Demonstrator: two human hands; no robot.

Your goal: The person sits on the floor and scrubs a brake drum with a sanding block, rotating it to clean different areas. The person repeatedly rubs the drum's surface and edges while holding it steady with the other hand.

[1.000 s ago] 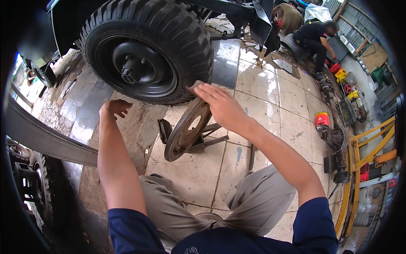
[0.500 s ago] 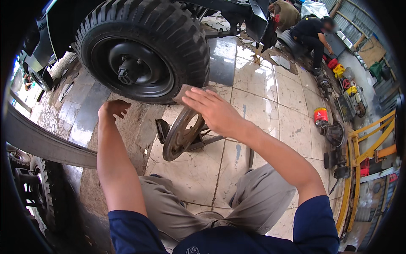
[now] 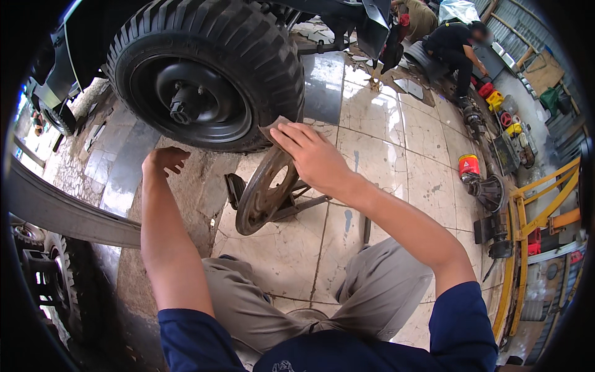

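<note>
I see the metal disc [image 3: 253, 199] below and left of my right hand [image 3: 317, 159], the nearer one; its long axis rises rightward. These fingers hold a brown sheet [image 3: 273, 128] at its upper rim; my left hand [image 3: 165, 160] hangs apart, loosely curled, empty.

Near the centre of the frame, the right hand [image 3: 319, 158] hides its own thumb, much of the brown sheet [image 3: 273, 128] under its fingers and the top edge of the rusty disc [image 3: 248, 211], which itself covers part of the metal stand [image 3: 304, 208]. The upper edge cuts off the big tyre [image 3: 273, 62]; at upper right a crouching co-worker's [image 3: 451, 42] face is blurred, and a figure [image 3: 38, 124] at far left is too small to make out.
</note>
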